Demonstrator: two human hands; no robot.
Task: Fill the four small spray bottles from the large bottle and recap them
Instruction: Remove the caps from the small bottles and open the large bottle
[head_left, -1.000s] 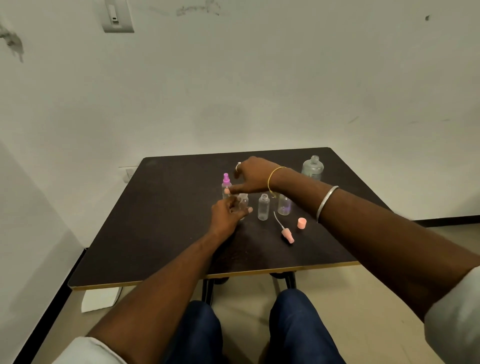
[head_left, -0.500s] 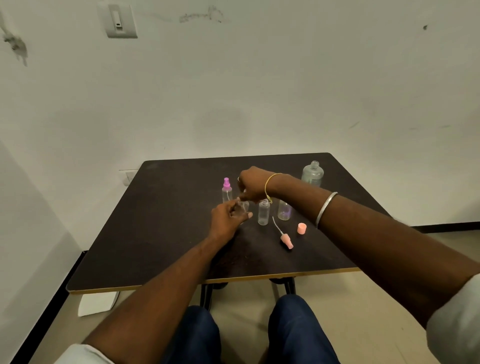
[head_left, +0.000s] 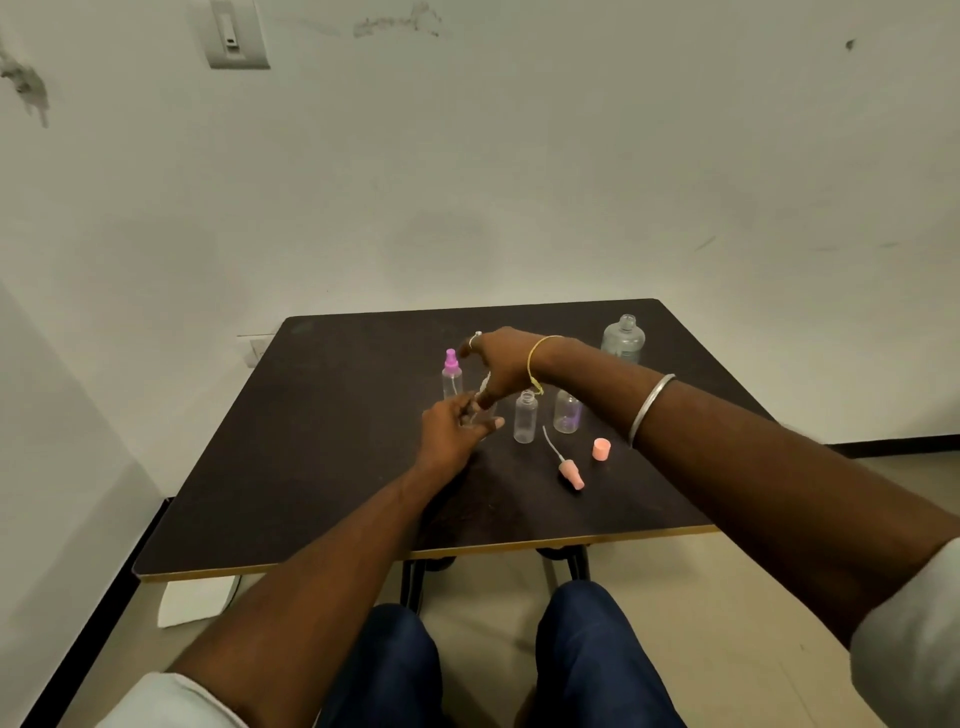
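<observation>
The left hand (head_left: 451, 435) is gripping a small clear plastic bottle (head_left: 490, 411); the right hand (head_left: 506, 364) is pinching its top.

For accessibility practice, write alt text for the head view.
Left hand grips a small clear bottle at a table while right hand pinches its top. Nearby: one capped spray bottle, two more small bottles, the large bottle, a pink spray head and cap.

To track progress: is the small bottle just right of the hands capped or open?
Open. The small bottle stands upright with a bare neck; a pink spray top lies on the table in front of it.
</observation>
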